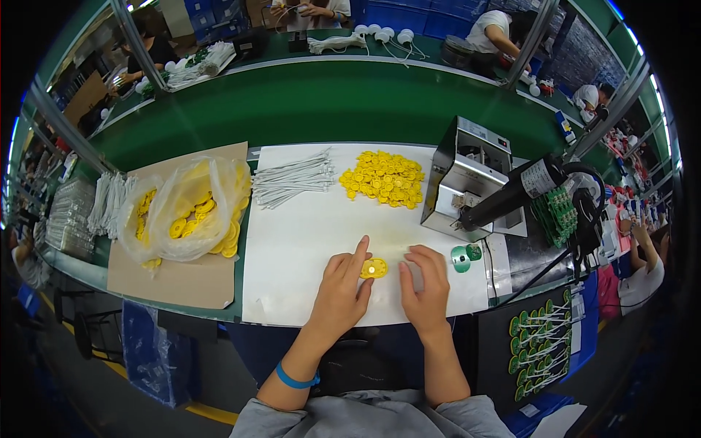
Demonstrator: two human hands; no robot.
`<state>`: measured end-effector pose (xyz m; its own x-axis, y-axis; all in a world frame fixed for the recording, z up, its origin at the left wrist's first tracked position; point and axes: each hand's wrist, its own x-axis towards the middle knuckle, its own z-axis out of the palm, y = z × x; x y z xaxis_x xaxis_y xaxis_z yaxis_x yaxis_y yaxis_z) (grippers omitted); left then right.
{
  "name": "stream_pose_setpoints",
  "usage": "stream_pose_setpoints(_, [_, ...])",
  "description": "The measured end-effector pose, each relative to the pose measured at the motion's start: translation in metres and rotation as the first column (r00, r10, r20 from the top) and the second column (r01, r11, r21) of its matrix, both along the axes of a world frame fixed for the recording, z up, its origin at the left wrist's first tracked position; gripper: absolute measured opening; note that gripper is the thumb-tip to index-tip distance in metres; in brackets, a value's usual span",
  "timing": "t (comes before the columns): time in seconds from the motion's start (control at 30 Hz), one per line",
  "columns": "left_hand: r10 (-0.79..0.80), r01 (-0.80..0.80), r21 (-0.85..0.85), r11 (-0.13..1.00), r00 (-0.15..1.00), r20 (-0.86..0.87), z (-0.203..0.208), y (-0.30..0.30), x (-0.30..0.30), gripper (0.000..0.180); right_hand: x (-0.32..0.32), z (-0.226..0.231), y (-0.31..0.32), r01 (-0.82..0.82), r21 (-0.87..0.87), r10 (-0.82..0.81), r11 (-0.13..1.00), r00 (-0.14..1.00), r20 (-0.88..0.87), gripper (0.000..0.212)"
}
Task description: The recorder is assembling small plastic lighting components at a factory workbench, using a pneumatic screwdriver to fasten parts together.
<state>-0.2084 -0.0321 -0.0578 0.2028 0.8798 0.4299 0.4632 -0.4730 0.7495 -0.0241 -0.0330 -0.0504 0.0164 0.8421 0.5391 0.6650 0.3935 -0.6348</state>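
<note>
A small yellow plastic disc-like part [379, 268] with a pale spot in its middle lies on the white paper [292, 248] in front of me. My left hand [338, 287] is right beside it, index finger stretched away from me and thumb apart; whether it touches the part I cannot tell. On the other side, my right hand [426, 283] hovers with curved, parted fingers and nothing in them. Green round circuit boards [461, 261] lie just right of that hand. Farther off on the paper are a heap of small yellow parts [383, 179] and a bundle of white cables [292, 179].
At the left, a clear bag of yellow discs [193, 219] sits on cardboard [190, 281]. A metal machine with a black cylinder [511, 196] stands at the right, its cord trailing. Boards with wires [540, 343] fill a lower right tray. Other people work beyond the green belt [314, 106].
</note>
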Motion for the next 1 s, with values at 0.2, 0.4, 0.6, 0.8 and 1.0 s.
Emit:
stream_pose_setpoints(0.2, [0.014,-0.014,0.014,1.0,1.0,-0.019,-0.002,0.001,-0.004,0.08,0.025,0.004,-0.025,0.323,0.038,-0.319,0.946,0.9,0.297,0.038])
stream_pose_setpoints(0.4, [0.017,-0.018,-0.049,0.999,1.0,-0.02,-0.007,-0.001,-0.01,0.081,0.034,-0.005,-0.033,0.413,0.001,-0.375,0.911,0.824,0.424,0.046])
stream_pose_setpoints(0.6, [0.016,-0.017,-0.046,0.999,1.0,-0.014,-0.009,-0.003,-0.018,0.081,0.024,0.0,-0.033,0.269,-0.176,-0.248,0.947,0.96,0.132,0.038])
stream_pose_setpoints(0.8, [0.006,-0.006,0.004,1.0,1.0,-0.008,-0.011,-0.005,-0.027,0.081,0.023,-0.003,-0.03,0.246,-0.033,-0.232,0.969,0.944,0.236,0.021])
stream_pose_setpoints(1.0, [-0.007,0.007,0.012,1.0,1.0,-0.004,-0.013,-0.008,-0.035,0.083,0.023,-0.007,-0.025,0.335,-0.015,-0.319,0.942,0.909,0.267,0.027])
